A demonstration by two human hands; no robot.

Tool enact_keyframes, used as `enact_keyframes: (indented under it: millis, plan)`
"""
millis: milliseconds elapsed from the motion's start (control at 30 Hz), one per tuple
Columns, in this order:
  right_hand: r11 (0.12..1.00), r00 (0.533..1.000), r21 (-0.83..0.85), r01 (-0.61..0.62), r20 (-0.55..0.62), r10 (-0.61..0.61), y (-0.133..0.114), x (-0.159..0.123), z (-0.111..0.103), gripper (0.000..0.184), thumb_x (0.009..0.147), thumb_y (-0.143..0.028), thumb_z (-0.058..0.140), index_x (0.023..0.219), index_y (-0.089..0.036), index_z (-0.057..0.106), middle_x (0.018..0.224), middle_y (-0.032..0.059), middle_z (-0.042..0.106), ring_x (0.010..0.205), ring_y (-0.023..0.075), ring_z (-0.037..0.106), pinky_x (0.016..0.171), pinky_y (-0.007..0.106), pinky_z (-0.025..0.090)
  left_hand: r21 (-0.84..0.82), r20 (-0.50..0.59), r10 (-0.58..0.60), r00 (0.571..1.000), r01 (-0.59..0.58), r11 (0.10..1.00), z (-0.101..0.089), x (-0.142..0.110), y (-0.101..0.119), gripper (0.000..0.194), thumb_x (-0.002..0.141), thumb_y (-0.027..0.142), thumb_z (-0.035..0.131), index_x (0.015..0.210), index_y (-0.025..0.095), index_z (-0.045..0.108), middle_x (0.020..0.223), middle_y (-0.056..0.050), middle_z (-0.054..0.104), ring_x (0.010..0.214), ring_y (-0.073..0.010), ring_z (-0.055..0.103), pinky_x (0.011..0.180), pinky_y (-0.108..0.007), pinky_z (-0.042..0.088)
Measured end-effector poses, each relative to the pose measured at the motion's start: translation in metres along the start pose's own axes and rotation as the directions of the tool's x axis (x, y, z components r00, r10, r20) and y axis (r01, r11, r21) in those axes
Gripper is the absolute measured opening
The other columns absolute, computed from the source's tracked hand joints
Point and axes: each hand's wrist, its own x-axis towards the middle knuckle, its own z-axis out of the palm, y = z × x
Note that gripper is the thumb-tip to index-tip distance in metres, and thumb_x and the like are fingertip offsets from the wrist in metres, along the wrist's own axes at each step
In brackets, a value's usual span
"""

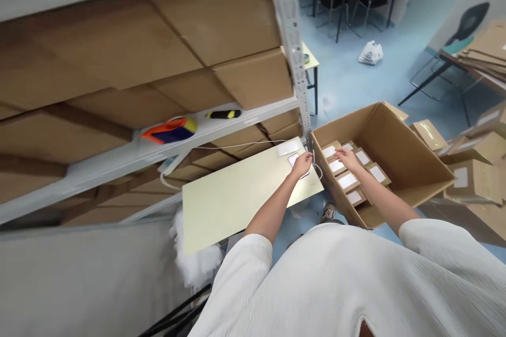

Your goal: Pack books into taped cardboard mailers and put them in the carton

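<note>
My left hand (302, 164) is above the right end of a pale yellow tabletop (233, 195), its fingers curled together. What they hold, if anything, I cannot make out. Partly behind that hand lies a phone (293, 159) with a lit screen, and a white cable (319, 170) loops beside it. My right hand (347, 159) reaches into a large open cardboard carton (411, 163), fingers apart over several small brown boxes with white labels. One such labelled box (348, 181) sits just below the right hand.
A metal shelf rack (294, 26) packed with cartons fills the left. An orange and blue item (171, 130) and a black and yellow item (223, 114) rest on its ledge. Stacked boxes (466, 179) stand at right. A white plastic bag (370, 53) lies on the floor.
</note>
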Motion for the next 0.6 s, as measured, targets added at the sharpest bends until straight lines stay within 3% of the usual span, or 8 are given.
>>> enact_keyframes:
  millis: [133,300,467,600]
  plan:
    - [0.995,0.985,-0.021,0.093,0.150,-0.089,-0.012,-0.022,0.084,0.021,0.082,-0.026,0.074,0.102,-0.022,0.073,0.098,0.0084,0.084,0.084,0.0207,0.077,0.082,0.035,0.065,-0.090,-0.159,-0.054,0.986,0.040,0.995,-0.045,-0.064,-0.055,0.032,0.102,0.013,0.059,0.125,0.021,0.080,0.130,-0.009,0.083,0.120,-0.0232,0.078,0.112,-0.038,0.059]
    - [0.985,0.923,-0.067,0.160,0.363,-0.125,-0.001,-0.079,0.194,0.026,0.079,-0.029,0.072,0.104,-0.022,0.074,0.099,0.0074,0.085,0.083,0.0195,0.077,0.074,0.031,0.060,-0.187,-0.305,-0.095,0.948,0.038,0.982,-0.087,-0.165,-0.135,0.028,0.100,0.016,0.062,0.121,0.022,0.080,0.122,-0.009,0.084,0.111,-0.0221,0.079,0.108,-0.037,0.061]
    - [0.959,0.822,-0.125,0.253,0.550,-0.145,0.017,-0.147,0.293,0.028,0.080,-0.037,0.075,0.105,-0.023,0.075,0.103,0.0075,0.085,0.086,0.0202,0.078,0.074,0.031,0.059,-0.253,-0.442,-0.190,0.876,0.082,0.964,-0.113,-0.268,-0.204,0.028,0.100,0.015,0.062,0.119,0.022,0.080,0.118,-0.008,0.084,0.109,-0.0214,0.078,0.106,-0.036,0.061]
    - [0.937,0.715,-0.153,0.315,0.688,-0.128,0.019,-0.192,0.362,0.029,0.081,-0.038,0.074,0.105,-0.023,0.076,0.103,0.0082,0.085,0.086,0.0212,0.078,0.076,0.032,0.059,-0.327,-0.548,-0.265,0.793,0.089,0.941,-0.130,-0.336,-0.245,0.027,0.099,0.016,0.063,0.118,0.022,0.080,0.114,-0.007,0.084,0.106,-0.0215,0.078,0.103,-0.036,0.062]
